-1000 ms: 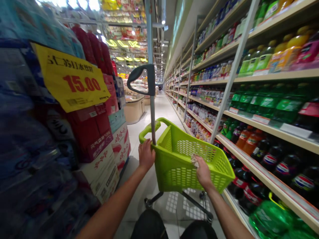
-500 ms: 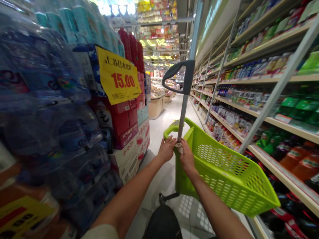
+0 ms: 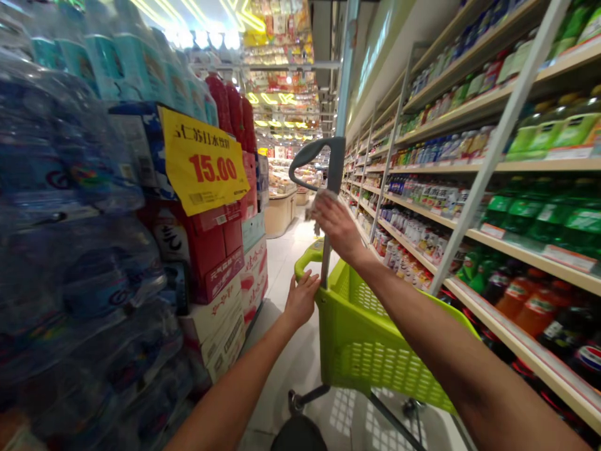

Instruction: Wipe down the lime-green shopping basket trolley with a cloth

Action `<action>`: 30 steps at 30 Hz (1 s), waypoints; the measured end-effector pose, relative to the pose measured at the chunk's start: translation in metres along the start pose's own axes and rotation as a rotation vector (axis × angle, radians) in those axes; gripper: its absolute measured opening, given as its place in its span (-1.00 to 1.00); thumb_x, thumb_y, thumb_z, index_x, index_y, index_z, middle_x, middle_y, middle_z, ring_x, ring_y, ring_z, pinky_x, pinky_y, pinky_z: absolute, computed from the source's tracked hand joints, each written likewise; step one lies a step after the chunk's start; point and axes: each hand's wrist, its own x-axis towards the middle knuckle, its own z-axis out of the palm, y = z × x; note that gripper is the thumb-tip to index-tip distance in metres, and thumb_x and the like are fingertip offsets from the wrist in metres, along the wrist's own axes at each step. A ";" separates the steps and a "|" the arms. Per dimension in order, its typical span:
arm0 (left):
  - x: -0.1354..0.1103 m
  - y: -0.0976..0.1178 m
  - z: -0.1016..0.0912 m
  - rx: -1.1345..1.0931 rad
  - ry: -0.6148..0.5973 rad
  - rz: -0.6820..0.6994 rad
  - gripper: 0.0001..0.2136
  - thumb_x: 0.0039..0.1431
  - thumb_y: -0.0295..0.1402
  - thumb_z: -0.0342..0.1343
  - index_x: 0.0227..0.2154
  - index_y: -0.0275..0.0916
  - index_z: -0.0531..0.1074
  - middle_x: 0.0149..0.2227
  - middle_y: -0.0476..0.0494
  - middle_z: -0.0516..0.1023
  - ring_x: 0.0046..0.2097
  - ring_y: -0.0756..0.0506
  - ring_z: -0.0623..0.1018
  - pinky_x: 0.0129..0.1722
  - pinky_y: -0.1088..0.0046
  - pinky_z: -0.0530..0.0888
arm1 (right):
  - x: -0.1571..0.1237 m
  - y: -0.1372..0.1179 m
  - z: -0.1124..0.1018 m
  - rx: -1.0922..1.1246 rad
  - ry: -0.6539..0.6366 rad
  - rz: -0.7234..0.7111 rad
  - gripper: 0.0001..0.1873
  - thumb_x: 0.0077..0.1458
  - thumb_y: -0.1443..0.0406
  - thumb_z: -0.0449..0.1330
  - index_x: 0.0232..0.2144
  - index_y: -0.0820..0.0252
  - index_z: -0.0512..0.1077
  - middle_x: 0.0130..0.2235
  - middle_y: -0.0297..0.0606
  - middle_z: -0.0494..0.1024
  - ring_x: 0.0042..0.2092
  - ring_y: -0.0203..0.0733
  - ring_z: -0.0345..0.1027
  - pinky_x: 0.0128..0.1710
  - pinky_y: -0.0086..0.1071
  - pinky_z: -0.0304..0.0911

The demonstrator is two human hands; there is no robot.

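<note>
A lime-green shopping cart with a perforated basket stands in front of me in the aisle. From its near corner rises a grey metal pole, topped by a dark grey loop handle. My left hand has its fingers bent over the green rim beside the foot of the pole. Higher up, my right hand is closed on a crumpled greyish wipe, at the pole just below the loop handle. Its fingers partly cover the wipe, and contact with the pole is hard to make out.
On the left stand stacked wrapped water bottles and drink cartons, with a yellow price sign. Shelves of bottled drinks line the right side. A tiled floor runs ahead between them. A caster wheel juts out below the cart.
My right hand has moved up the pole with the wipe, from the basket rim to just under the loop handle. The left hand stays at the rim. The view has shifted slightly right.
</note>
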 end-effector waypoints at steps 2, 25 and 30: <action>0.001 -0.002 0.001 0.004 0.007 0.007 -0.46 -0.05 -0.63 -0.19 0.04 -0.17 0.21 0.13 -0.08 0.26 0.21 -0.11 0.09 0.15 0.02 -0.01 | -0.034 -0.006 0.013 -0.032 -0.107 -0.170 -0.65 0.17 0.42 -0.11 -0.03 0.24 0.31 0.06 -0.15 0.32 0.22 -0.18 -0.11 0.17 -0.11 -0.06; 0.000 0.002 -0.001 0.034 0.001 -0.015 -0.41 -0.10 -0.67 -0.22 0.05 -0.17 0.20 0.15 -0.11 0.22 0.23 -0.12 0.05 0.13 -0.05 -0.01 | -0.038 -0.002 -0.005 -0.063 -0.229 -0.130 -0.68 0.15 0.41 -0.06 -0.06 0.27 0.33 0.07 -0.12 0.32 0.19 -0.16 -0.02 0.14 -0.17 0.03; -0.001 0.002 -0.002 0.016 -0.013 -0.018 -0.42 -0.09 -0.67 -0.22 0.04 -0.17 0.21 0.15 -0.11 0.21 0.23 -0.12 0.05 0.13 -0.07 -0.04 | -0.044 -0.006 0.002 -0.004 -0.112 -0.038 -0.68 0.16 0.42 -0.09 -0.09 0.24 0.36 0.05 -0.14 0.35 0.21 -0.19 -0.06 0.16 -0.17 0.02</action>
